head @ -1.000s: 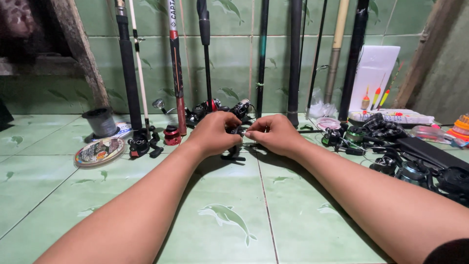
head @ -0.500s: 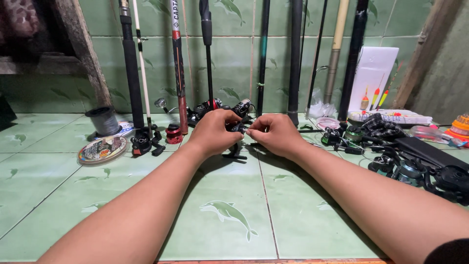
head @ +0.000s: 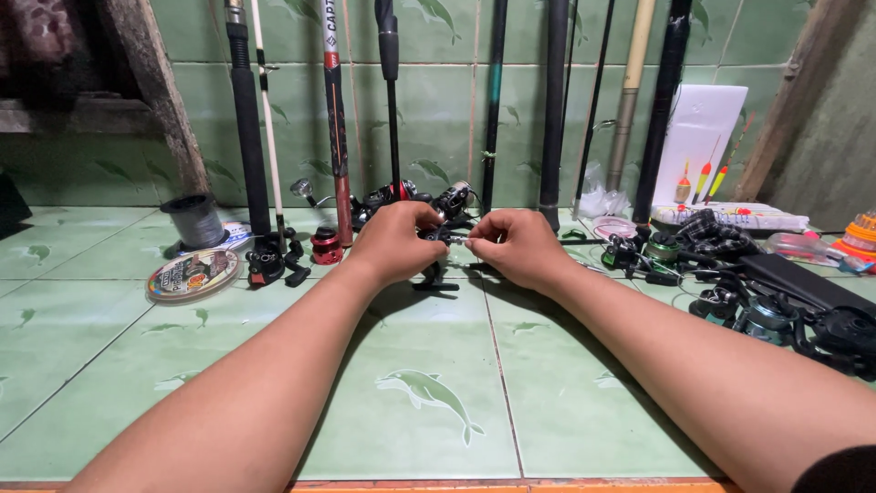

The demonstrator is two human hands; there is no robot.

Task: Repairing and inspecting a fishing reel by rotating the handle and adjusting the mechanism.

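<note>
Fishing rods [head: 554,100] lean upright along the green tiled floor's [head: 429,393] far edge. Near that edge's middle, both hands pinch a black fishing reel [head: 440,251] between them: left hand [head: 394,242] closed on its left side, right hand [head: 516,246] apparently gripping its front, fingertips hidden.

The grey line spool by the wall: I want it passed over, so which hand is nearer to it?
Left. The left hand is nearer the spool, which lies off to its left; the right hand is farther right.
</note>
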